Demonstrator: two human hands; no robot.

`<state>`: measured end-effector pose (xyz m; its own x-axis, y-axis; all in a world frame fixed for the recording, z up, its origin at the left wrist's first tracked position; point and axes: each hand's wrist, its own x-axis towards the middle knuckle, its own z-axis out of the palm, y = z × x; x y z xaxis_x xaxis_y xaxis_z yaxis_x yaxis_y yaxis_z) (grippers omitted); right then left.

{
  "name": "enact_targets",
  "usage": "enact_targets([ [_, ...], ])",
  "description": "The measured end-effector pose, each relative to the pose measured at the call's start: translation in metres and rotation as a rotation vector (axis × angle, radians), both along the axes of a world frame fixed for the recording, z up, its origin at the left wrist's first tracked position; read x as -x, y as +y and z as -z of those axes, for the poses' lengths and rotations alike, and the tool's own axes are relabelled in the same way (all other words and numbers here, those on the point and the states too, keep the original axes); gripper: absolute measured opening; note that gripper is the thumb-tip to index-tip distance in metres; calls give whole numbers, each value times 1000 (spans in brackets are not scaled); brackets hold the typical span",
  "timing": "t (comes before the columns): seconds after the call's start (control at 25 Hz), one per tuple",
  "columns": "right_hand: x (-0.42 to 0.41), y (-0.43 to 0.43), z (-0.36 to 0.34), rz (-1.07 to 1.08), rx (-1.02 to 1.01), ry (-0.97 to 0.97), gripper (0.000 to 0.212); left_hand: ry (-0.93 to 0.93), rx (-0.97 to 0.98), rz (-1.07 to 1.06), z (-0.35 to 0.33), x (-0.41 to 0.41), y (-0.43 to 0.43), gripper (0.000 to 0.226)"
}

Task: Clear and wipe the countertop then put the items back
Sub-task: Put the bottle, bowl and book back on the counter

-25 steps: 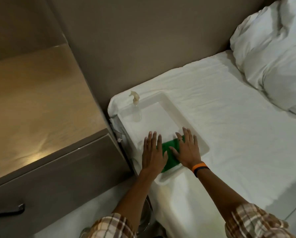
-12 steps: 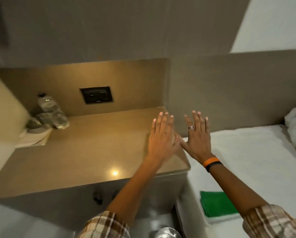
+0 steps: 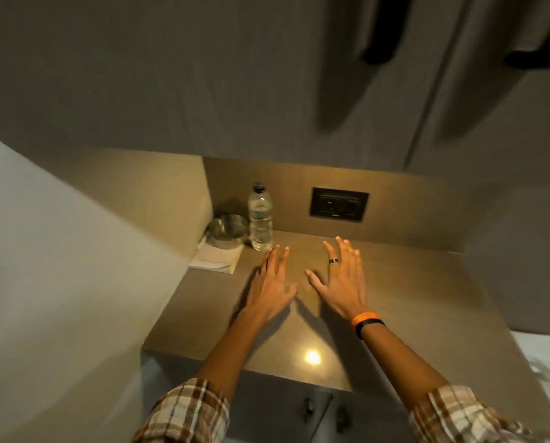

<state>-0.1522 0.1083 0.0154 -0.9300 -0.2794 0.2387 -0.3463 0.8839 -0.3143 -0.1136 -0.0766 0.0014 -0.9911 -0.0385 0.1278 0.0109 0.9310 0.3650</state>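
A brown countertop (image 3: 411, 302) fills the middle of the view. In its far left corner stand a clear water bottle (image 3: 260, 219) with a dark cap and a metal cup (image 3: 228, 230) on a folded white napkin (image 3: 217, 259). My left hand (image 3: 272, 284) hovers over the counter with fingers spread, its fingertips just short of the bottle's base. My right hand (image 3: 342, 279), wearing a ring and an orange and black wristband, is spread flat beside it. Both hands hold nothing. The green cloth is out of view.
A dark wall socket (image 3: 339, 204) sits in the backsplash behind my right hand. Upper cabinets with dark handles (image 3: 379, 43) hang above. A pale wall (image 3: 59, 266) closes the left side. White bedding (image 3: 542, 353) shows at the right edge, cabinet doors below the counter.
My hands left the green cloth in the white tray on the bed and moved over to the countertop, toward the bottle. The view swung left from the bed to the counter.
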Motion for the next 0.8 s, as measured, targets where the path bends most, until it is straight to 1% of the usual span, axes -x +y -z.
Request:
enact_targets([
  [0.08,19,-50,0,-76,195,-180,81,22,-270,-86,-2,21,-38,92],
  [0.16,42,-90,-8,-93,389,-324,77,49,-536,-221,-13,46,-65,95],
  [0.2,54,-106,-12,-85,445,-368,76,56,-645,-262,-19,58,-76,96],
  [0.24,64,-119,-17,-77,477,-397,76,67,-714,-277,-24,70,-86,96],
  [0.32,84,-138,-25,-79,491,-417,68,56,-775,-242,-31,90,-99,88],
  [0.4,100,-149,-26,-65,518,-469,53,-33,-831,-159,-33,106,-103,69],
  [0.48,104,-148,-23,-48,557,-505,47,-45,-826,-149,-33,112,-93,47],
  [0.52,103,-140,-22,-47,579,-504,46,-31,-841,-158,-33,110,-83,43],
  [0.64,84,-88,-19,-78,634,-489,48,4,-918,-119,-30,97,-37,43],
  [0.72,68,-34,-21,-75,667,-469,47,-2,-930,-31,-29,88,13,48],
  [0.8,53,26,-22,-13,724,-450,46,-16,-928,59,-26,83,72,56],
])
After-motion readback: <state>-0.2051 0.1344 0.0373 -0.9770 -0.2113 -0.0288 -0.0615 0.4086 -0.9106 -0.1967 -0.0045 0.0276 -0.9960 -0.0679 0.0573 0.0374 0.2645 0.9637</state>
